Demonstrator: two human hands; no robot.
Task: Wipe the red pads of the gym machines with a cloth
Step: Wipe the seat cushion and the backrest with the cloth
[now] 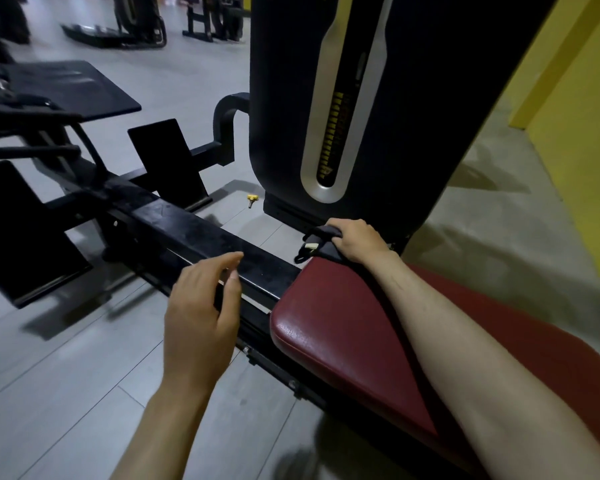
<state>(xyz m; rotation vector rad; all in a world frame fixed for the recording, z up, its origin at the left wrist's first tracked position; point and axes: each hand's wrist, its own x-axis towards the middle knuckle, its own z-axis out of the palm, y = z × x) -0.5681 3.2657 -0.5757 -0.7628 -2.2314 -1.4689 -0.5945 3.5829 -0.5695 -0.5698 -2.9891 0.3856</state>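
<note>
A long red pad (329,327) of a gym machine runs from the centre toward the lower right. My right hand (355,239) rests at the pad's far end, closed on a dark cloth (321,239) with a pale tag; my forearm lies along the pad. My left hand (201,306) hovers to the pad's left, above the black rail (201,240), with fingers spread and nothing in it.
A tall black weight stack housing (378,98) with a yellow scale stands right behind the pad. Black footplates (167,161) and frame bars fill the left. A small yellow pin (252,199) lies on the grey floor. A yellow wall (582,140) is at the right.
</note>
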